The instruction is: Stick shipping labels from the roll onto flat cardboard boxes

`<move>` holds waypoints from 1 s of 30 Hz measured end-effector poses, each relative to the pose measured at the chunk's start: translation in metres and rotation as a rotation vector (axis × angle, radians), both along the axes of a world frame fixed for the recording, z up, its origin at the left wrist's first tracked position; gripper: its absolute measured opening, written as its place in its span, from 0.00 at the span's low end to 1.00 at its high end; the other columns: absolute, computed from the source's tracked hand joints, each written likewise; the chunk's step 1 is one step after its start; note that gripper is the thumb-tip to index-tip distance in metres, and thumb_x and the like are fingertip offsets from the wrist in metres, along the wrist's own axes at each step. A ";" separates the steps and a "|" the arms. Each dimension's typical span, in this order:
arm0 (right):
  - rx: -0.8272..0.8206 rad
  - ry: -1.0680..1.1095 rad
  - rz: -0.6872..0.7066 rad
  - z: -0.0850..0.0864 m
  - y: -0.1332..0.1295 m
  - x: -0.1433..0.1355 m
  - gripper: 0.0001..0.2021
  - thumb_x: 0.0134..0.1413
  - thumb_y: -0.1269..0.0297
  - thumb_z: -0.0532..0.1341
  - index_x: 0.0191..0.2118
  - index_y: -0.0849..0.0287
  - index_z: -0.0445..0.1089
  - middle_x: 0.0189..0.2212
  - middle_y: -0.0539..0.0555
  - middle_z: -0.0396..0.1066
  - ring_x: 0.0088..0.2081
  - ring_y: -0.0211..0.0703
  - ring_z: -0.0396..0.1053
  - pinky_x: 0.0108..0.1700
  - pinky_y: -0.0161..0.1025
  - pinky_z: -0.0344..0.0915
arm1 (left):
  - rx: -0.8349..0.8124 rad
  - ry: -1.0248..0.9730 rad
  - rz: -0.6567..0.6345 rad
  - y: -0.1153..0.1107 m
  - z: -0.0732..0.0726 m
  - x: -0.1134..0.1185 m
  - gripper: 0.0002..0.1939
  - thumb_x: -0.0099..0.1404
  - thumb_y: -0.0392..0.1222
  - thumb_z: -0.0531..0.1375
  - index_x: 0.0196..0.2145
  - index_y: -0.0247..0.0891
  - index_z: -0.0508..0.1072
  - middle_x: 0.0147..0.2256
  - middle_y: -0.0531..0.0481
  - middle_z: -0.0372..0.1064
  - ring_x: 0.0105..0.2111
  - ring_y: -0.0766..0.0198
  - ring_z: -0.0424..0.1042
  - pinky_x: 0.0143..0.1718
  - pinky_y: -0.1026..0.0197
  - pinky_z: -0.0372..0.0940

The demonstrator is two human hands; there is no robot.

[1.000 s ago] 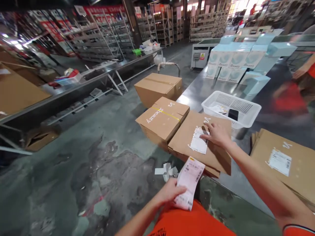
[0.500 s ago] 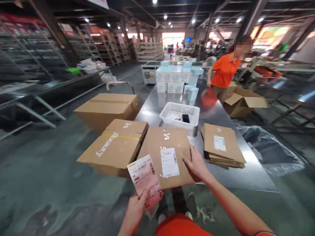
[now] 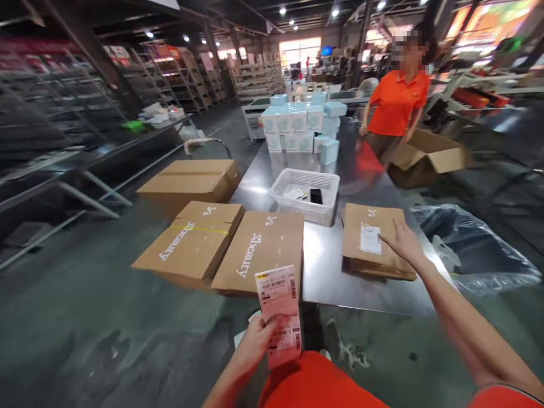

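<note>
My left hand grips printed label sheets, held upright before the near edge of the metal table. My right hand is over the stack of flat cardboard at the right, fingers spread, fingertips by the white label on its top piece. Whether they touch it is hard to tell. A flat cardboard piece with white lettering lies at the table's left corner, beside another lettered carton with a yellow strap.
A white basket with papers and a black phone stands mid-table, light blue boxes behind it. A person in orange stands at the right near an open carton. A clear plastic bag lies right of the table.
My right hand has moved right, from the middle cardboard to the right stack. The labelled piece is gone from the middle pile. The person opposite has straightened and turned.
</note>
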State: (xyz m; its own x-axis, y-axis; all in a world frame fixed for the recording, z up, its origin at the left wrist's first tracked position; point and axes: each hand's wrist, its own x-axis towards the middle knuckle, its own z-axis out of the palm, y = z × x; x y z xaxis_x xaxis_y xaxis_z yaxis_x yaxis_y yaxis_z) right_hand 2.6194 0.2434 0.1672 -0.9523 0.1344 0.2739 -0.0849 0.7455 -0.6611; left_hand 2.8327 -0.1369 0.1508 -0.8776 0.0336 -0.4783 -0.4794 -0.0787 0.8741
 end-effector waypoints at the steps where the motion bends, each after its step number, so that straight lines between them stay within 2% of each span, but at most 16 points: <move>1: -0.046 -0.029 0.162 0.006 -0.032 0.000 0.35 0.47 0.48 0.64 0.59 0.61 0.63 0.56 0.68 0.65 0.56 0.62 0.63 0.52 0.54 0.63 | -0.020 0.000 -0.011 0.003 0.000 -0.001 0.29 0.49 0.64 0.65 0.33 0.32 0.79 0.31 0.45 0.76 0.30 0.60 0.71 0.36 0.60 0.66; 2: -0.108 -0.065 0.363 0.012 -0.070 0.004 0.36 0.49 0.47 0.62 0.62 0.57 0.59 0.59 0.64 0.62 0.57 0.57 0.62 0.52 0.51 0.64 | -0.032 -0.003 -0.028 0.005 0.001 -0.001 0.28 0.50 0.64 0.65 0.33 0.32 0.79 0.31 0.45 0.76 0.31 0.60 0.71 0.36 0.60 0.66; 3: -0.184 -0.120 0.642 0.018 -0.109 0.013 0.36 0.51 0.47 0.61 0.64 0.53 0.56 0.60 0.61 0.61 0.57 0.53 0.63 0.50 0.47 0.66 | -0.035 -0.005 -0.044 0.004 0.001 -0.001 0.28 0.51 0.63 0.65 0.34 0.33 0.79 0.32 0.46 0.76 0.32 0.59 0.71 0.37 0.59 0.66; 4: -0.209 -0.155 0.863 0.025 -0.147 0.024 0.35 0.49 0.47 0.63 0.62 0.53 0.59 0.57 0.60 0.65 0.53 0.50 0.66 0.47 0.44 0.68 | -0.037 -0.003 -0.056 0.000 0.001 -0.001 0.28 0.52 0.63 0.64 0.35 0.33 0.79 0.33 0.45 0.76 0.33 0.59 0.71 0.38 0.59 0.65; 5: -0.204 -0.177 1.010 0.031 -0.180 0.036 0.30 0.50 0.48 0.63 0.57 0.55 0.65 0.50 0.58 0.70 0.47 0.47 0.69 0.43 0.41 0.68 | -0.033 0.003 -0.062 -0.005 0.002 0.000 0.27 0.52 0.62 0.64 0.36 0.33 0.79 0.33 0.45 0.76 0.34 0.58 0.72 0.40 0.58 0.65; 6: -0.184 -0.188 1.099 0.035 -0.207 0.049 0.23 0.51 0.48 0.62 0.49 0.57 0.70 0.42 0.57 0.73 0.40 0.45 0.70 0.39 0.39 0.67 | -0.022 0.019 -0.056 -0.012 0.004 0.002 0.27 0.52 0.61 0.65 0.37 0.33 0.79 0.35 0.45 0.76 0.35 0.57 0.72 0.41 0.58 0.65; 7: -0.160 -0.187 1.124 0.037 -0.228 0.060 0.18 0.53 0.49 0.60 0.40 0.58 0.73 0.34 0.55 0.74 0.34 0.42 0.69 0.35 0.38 0.66 | -0.001 0.050 -0.038 -0.019 0.007 0.004 0.28 0.51 0.60 0.66 0.40 0.33 0.78 0.37 0.44 0.76 0.37 0.56 0.72 0.41 0.58 0.65; 9: -0.148 -0.184 1.106 0.034 -0.255 0.077 0.18 0.59 0.50 0.55 0.29 0.59 0.72 0.25 0.52 0.71 0.27 0.39 0.66 0.31 0.36 0.62 | 0.050 0.159 0.062 -0.034 0.017 0.006 0.32 0.48 0.55 0.69 0.48 0.36 0.74 0.44 0.43 0.74 0.41 0.56 0.71 0.42 0.60 0.64; 11: -0.168 -0.191 1.103 0.025 -0.269 0.088 0.20 0.61 0.51 0.53 0.27 0.59 0.71 0.23 0.52 0.71 0.26 0.38 0.66 0.30 0.35 0.61 | 0.048 0.266 0.222 -0.045 0.026 0.002 0.32 0.47 0.50 0.70 0.49 0.37 0.73 0.44 0.44 0.73 0.41 0.58 0.70 0.40 0.62 0.64; 14: -0.191 -0.183 1.077 0.010 -0.283 0.099 0.18 0.62 0.51 0.54 0.30 0.58 0.72 0.26 0.52 0.72 0.28 0.39 0.68 0.31 0.35 0.62 | -0.073 0.288 0.403 -0.057 0.026 -0.017 0.17 0.49 0.51 0.68 0.30 0.34 0.75 0.27 0.51 0.70 0.28 0.66 0.66 0.30 0.65 0.60; 17: -0.171 -0.147 1.028 -0.002 -0.299 0.091 0.16 0.61 0.52 0.56 0.31 0.57 0.71 0.27 0.52 0.72 0.30 0.40 0.68 0.32 0.35 0.63 | -0.140 0.241 0.440 -0.071 0.007 -0.038 0.22 0.47 0.58 0.66 0.17 0.35 0.67 0.18 0.56 0.60 0.21 0.71 0.56 0.23 0.66 0.52; 20: -0.079 -0.052 0.887 -0.013 -0.316 0.053 0.17 0.63 0.53 0.52 0.31 0.58 0.70 0.28 0.54 0.71 0.30 0.41 0.67 0.34 0.37 0.63 | -0.122 0.187 0.402 -0.090 -0.023 -0.039 0.28 0.45 0.64 0.65 0.15 0.36 0.64 0.15 0.58 0.56 0.19 0.72 0.53 0.21 0.66 0.49; 22: 0.078 0.024 0.765 -0.017 -0.325 0.017 0.17 0.63 0.53 0.52 0.35 0.60 0.70 0.32 0.57 0.72 0.35 0.45 0.68 0.38 0.40 0.64 | -0.077 0.130 0.337 -0.103 -0.042 -0.024 0.26 0.45 0.63 0.66 0.18 0.35 0.69 0.17 0.56 0.59 0.19 0.71 0.55 0.21 0.66 0.50; 25: 0.496 0.039 0.660 -0.020 -0.336 -0.025 0.22 0.57 0.47 0.58 0.47 0.61 0.69 0.43 0.63 0.72 0.43 0.55 0.68 0.45 0.49 0.63 | 0.003 0.010 0.176 -0.122 -0.063 0.010 0.21 0.45 0.55 0.69 0.27 0.32 0.77 0.22 0.51 0.69 0.21 0.68 0.62 0.23 0.65 0.55; 27: 0.698 0.038 0.561 -0.019 -0.344 -0.037 0.31 0.54 0.45 0.59 0.58 0.61 0.63 0.47 0.67 0.70 0.45 0.62 0.67 0.45 0.54 0.62 | 0.000 -0.030 0.139 -0.135 -0.069 0.027 0.21 0.48 0.55 0.67 0.28 0.30 0.78 0.21 0.49 0.70 0.20 0.66 0.63 0.22 0.64 0.56; 30: 0.714 0.104 0.518 -0.024 -0.363 -0.026 0.30 0.62 0.54 0.52 0.64 0.68 0.54 0.52 0.71 0.67 0.52 0.62 0.64 0.51 0.53 0.61 | -0.159 0.081 0.304 -0.156 -0.062 0.021 0.23 0.54 0.58 0.63 0.28 0.30 0.78 0.20 0.49 0.70 0.21 0.64 0.66 0.25 0.63 0.61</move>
